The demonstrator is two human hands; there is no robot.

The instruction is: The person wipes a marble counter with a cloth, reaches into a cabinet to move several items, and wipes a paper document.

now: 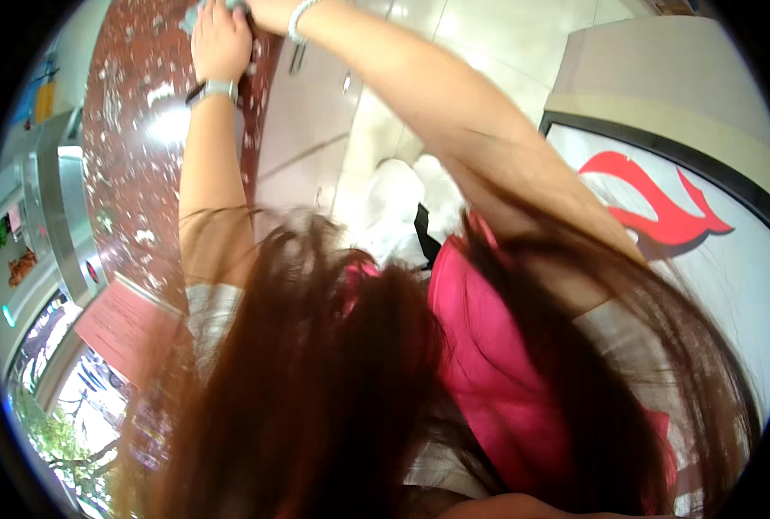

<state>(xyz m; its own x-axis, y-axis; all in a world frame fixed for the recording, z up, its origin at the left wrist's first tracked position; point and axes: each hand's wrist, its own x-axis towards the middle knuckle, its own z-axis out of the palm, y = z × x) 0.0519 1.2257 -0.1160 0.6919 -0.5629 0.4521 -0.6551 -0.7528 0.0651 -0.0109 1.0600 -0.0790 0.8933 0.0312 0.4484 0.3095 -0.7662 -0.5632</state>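
My left hand [221, 42], with a watch on a pale band at the wrist, lies back upward over a grey-blue cloth [191, 18] on the speckled red-brown stone counter [132, 84]. Bits of the cloth stick out on both sides of its fingers. My right hand [265, 14] reaches across from the right and meets the left one at the counter's edge. A beaded bracelet [299, 19] circles that wrist. The top of the picture cuts off the right hand's fingers, so its hold is hidden.
Pale cabinet fronts [307, 117] drop below the counter to a tiled floor [476, 32]. A pink sheet with writing [129, 327] stands at the counter's far side, by metal-framed glass. Right of me is a white panel [703, 285] with a red design. Long hair hides the lower middle.
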